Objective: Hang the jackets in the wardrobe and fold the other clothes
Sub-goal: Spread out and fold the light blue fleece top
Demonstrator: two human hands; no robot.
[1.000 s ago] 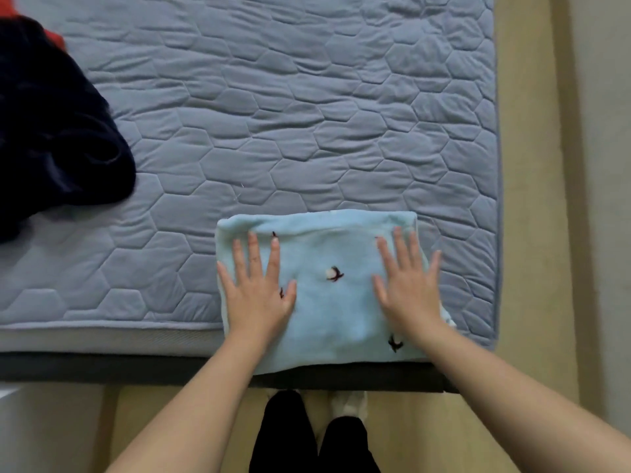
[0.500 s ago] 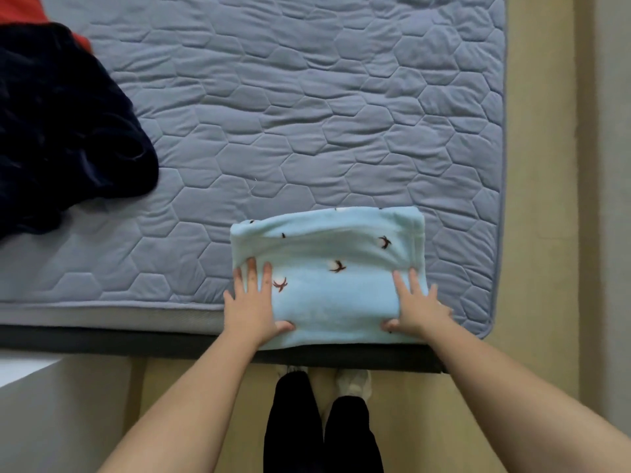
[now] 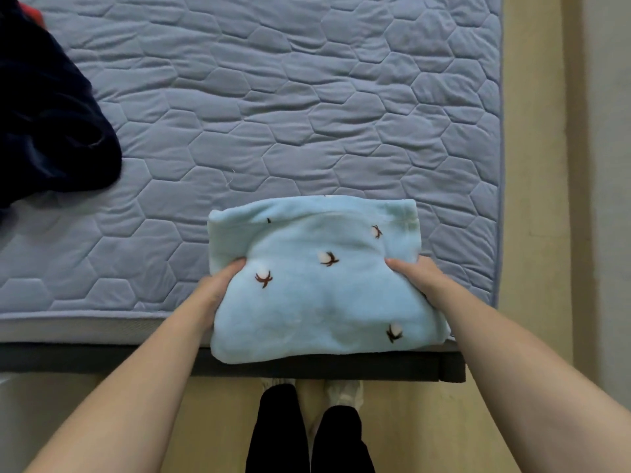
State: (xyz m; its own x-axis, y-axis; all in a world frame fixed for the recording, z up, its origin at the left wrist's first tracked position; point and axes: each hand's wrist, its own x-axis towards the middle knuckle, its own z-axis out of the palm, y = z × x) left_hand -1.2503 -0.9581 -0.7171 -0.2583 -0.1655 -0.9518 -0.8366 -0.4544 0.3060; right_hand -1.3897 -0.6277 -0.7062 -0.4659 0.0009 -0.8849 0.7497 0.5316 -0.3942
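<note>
The light-blue fleece [image 3: 317,295], folded into a compact bundle, sits at the near edge of the quilted bed [image 3: 307,114], which stretches away beyond both grips. Well to the left of the left grip [image 3: 218,285] and farther back, a dark navy garment [image 3: 44,124] lies in an unfolded heap. The fleece sits between the grips. The left grip and the right grip [image 3: 416,278] each clasp a side, thumbs on top and fingers hidden beneath. This piece looks folded and only needs setting aside. The navy one is still to do.
</note>
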